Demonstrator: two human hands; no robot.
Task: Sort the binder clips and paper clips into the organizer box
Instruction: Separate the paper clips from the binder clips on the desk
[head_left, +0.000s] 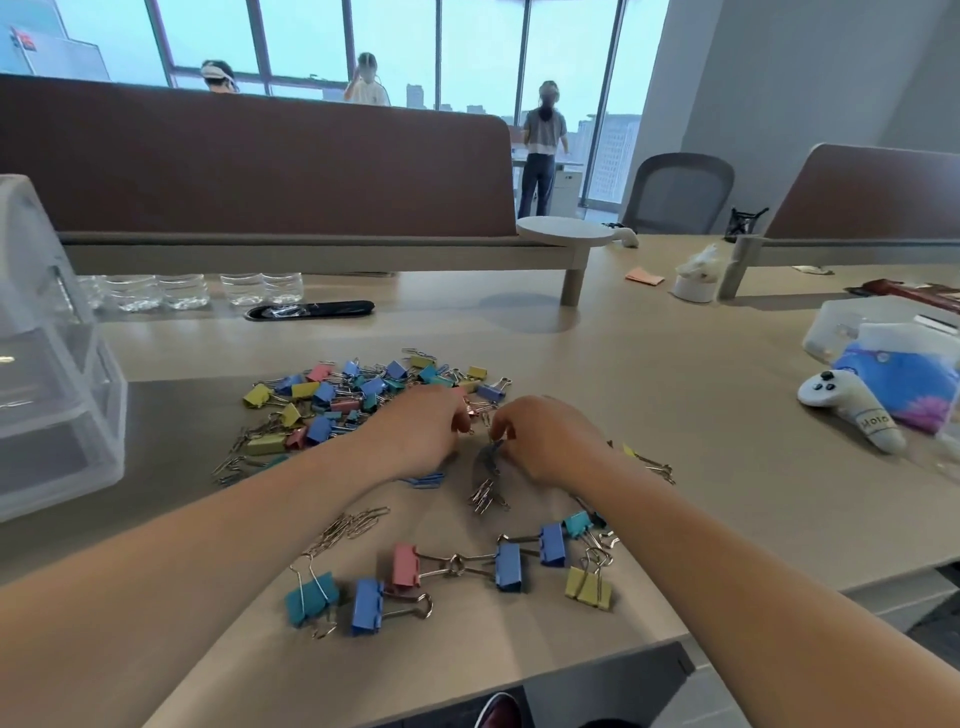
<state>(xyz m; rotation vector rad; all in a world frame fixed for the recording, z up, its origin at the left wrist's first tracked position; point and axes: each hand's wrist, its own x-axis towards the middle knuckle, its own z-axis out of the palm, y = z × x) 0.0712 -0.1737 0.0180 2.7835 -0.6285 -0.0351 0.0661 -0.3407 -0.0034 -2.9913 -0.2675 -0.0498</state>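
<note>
Right hand (550, 441), grip pinched on tangled paper clips (488, 462), and left hand (421, 431), grip curled, contents unclear, hovered close beside binder clips (363, 395) on the bench (675, 415), likely untangling; organizer box (57, 395) stood left.

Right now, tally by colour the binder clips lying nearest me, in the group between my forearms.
Blue binder clips: 3
Teal binder clips: 2, one beside the right forearm
Pink binder clip: 1
Yellow binder clip: 1
Total: 7
</note>
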